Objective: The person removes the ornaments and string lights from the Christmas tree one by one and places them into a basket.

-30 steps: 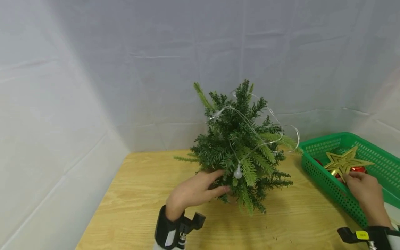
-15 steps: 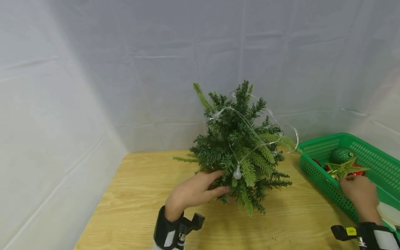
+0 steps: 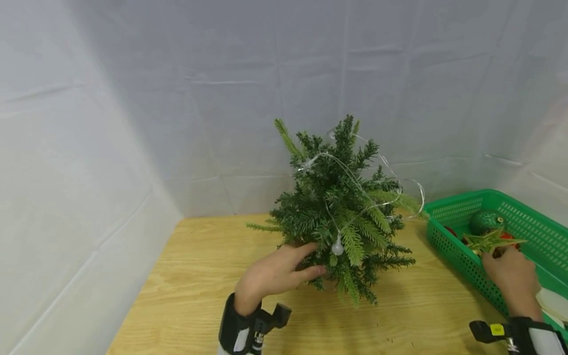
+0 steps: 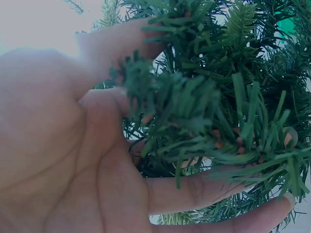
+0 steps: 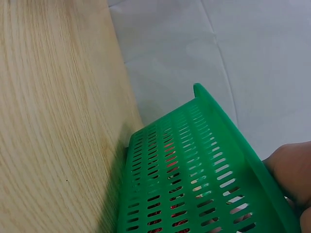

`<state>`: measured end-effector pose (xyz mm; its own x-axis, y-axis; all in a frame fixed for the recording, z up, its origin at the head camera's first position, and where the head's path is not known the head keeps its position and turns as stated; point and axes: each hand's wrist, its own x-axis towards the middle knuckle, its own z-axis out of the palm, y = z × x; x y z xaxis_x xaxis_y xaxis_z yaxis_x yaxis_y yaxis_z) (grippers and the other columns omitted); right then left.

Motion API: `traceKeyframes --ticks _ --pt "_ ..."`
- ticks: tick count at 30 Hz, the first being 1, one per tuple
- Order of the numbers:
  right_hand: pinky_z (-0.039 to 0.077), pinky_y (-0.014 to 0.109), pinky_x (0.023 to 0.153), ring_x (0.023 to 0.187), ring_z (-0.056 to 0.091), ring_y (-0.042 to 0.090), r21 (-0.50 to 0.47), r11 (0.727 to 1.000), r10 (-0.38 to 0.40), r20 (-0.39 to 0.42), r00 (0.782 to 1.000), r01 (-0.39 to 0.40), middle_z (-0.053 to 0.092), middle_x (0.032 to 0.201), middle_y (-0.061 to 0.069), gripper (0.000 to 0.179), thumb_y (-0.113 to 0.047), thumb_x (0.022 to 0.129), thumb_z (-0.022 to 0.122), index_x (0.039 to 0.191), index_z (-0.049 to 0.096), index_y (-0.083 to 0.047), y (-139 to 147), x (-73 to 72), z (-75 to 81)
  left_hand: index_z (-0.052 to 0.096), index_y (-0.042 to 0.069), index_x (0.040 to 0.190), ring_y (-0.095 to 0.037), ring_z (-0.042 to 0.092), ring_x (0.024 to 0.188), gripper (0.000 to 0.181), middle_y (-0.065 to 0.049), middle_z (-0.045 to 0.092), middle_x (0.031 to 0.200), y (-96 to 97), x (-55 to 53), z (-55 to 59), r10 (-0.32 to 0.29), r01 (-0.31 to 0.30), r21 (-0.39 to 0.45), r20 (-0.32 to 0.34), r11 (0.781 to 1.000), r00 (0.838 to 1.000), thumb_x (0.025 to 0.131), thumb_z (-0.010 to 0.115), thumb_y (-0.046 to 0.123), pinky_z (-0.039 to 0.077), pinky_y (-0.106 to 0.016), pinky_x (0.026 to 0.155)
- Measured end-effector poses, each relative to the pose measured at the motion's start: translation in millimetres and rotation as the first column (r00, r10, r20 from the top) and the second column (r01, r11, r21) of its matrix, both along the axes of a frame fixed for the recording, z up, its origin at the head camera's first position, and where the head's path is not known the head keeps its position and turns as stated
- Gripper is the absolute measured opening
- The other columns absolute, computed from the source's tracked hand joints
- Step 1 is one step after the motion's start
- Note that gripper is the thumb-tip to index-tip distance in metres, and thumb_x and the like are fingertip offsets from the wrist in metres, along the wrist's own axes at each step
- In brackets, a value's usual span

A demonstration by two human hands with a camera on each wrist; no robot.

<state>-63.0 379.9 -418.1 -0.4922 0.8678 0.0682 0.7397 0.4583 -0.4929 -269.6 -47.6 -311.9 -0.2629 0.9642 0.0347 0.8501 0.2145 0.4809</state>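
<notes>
A small artificial Christmas tree [image 3: 328, 212] stands upright on the table, a clear wire string of lights [image 3: 355, 175] looped over it. Low on its near left side, my left hand [image 3: 279, 271] reaches in among the branches. In the left wrist view, the fingers [image 4: 194, 191] lie fairly straight beneath the green needles, thumb apart. Inside the green basket [image 3: 461, 261] at the right, my right hand [image 3: 510, 276] pinches the lower part of a gold star [image 3: 492, 240]. The right wrist view shows only part of this hand, behind the rim; the star is hidden there.
In the basket, a green bauble [image 3: 485, 221] and a red bauble [image 3: 510, 239] lie close to the star. A pale flat object [image 3: 552, 301] is by the basket's near end. White cloth [image 3: 266, 98] walls the table's back and sides.
My right hand has lowered the gold star into the basket and shifted slightly left, tilting it flatter; the green bauble behind it now shows. The left hand has stayed at the tree.
</notes>
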Motion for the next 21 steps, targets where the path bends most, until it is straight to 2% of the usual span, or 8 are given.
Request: traceKeyframes --ticks 2,4,7,10,14,17,21 --pt "0.039 0.038 0.045 0.058 0.051 0.033 -0.039 0.999 0.003 -0.009 1.0 -0.004 0.053 0.066 0.019 0.035 -0.024 0.098 0.043 0.084 0.052 0.006 -11.4 1.2 13.6 0.04 0.001 0.144 -0.012 0.067 0.085 0.057 -0.011 0.068 0.111 0.1 0.2 0.1 0.001 -0.001 0.001 0.0 1.0 1.0 0.101 0.048 0.039 0.052 -0.032 0.089" --pt "0.043 0.043 0.049 0.068 0.054 0.041 -0.058 0.998 0.007 -0.01 1.0 -0.008 0.055 0.084 0.029 0.037 -0.022 0.098 0.043 0.104 0.05 0.014 -20.9 2.3 23.2 0.04 0.002 0.144 -0.012 0.067 0.085 0.057 -0.011 0.068 0.112 0.2 0.3 0.1 0.003 -0.003 0.001 0.003 1.0 1.0 0.101 0.048 0.039 0.052 -0.032 0.089" --pt "0.046 0.049 0.057 0.085 0.054 0.051 -0.067 0.998 0.019 0.006 1.0 -0.019 0.05 0.109 0.038 0.046 -0.021 0.098 0.043 0.125 0.043 0.016 -29.7 3.3 30.7 0.041 0.002 0.144 -0.012 0.067 0.085 0.056 -0.01 0.068 0.112 0.5 0.2 -0.3 0.005 -0.005 0.0 0.005 1.0 1.0 0.102 0.049 0.038 0.052 -0.032 0.089" --pt "0.046 0.053 0.061 0.093 0.052 0.054 -0.073 0.997 0.022 0.026 0.999 -0.02 0.048 0.118 0.039 0.048 -0.022 0.099 0.042 0.13 0.043 0.014 -31.1 2.6 32.3 0.041 0.002 0.144 -0.011 0.067 0.085 0.056 -0.011 0.068 0.112 0.6 0.2 -0.9 0.007 -0.007 0.001 0.0 1.0 1.0 0.102 0.049 0.037 0.052 -0.031 0.089" --pt "0.046 0.05 0.057 0.088 0.054 0.053 -0.071 0.997 0.029 0.033 0.999 -0.026 0.049 0.117 0.039 0.053 -0.024 0.099 0.04 0.135 0.04 0.014 -27.2 2.0 31.3 0.041 0.002 0.144 -0.01 0.067 0.085 0.055 -0.011 0.067 0.113 0.7 -0.1 -2.3 0.004 -0.004 0.007 -0.004 1.0 1.0 0.102 0.049 0.036 0.052 -0.03 0.089" --pt "0.046 0.048 0.053 0.084 0.055 0.052 -0.054 0.996 0.073 0.019 0.997 -0.072 0.049 0.116 0.04 0.055 -0.027 0.099 0.039 0.136 0.038 0.014 -25.3 4.5 31.0 0.041 0.001 0.144 -0.011 0.067 0.085 0.055 -0.011 0.067 0.113 0.6 -0.3 -2.8 0.002 -0.002 0.011 0.0 1.0 1.0 0.102 0.049 0.036 0.052 -0.031 0.089" --pt "0.045 0.051 0.055 0.09 0.049 0.057 -0.052 0.989 0.14 0.011 0.99 -0.139 0.046 0.118 0.042 0.056 -0.031 0.101 0.037 0.135 0.038 0.014 -24.7 8.4 31.7 0.04 0.001 0.144 -0.013 0.067 0.087 0.056 -0.012 0.067 0.115 0.6 -0.4 -1.6 0.0 0.0 0.008 0.004 1.0 1.0 0.102 0.048 0.037 0.051 -0.031 0.09"
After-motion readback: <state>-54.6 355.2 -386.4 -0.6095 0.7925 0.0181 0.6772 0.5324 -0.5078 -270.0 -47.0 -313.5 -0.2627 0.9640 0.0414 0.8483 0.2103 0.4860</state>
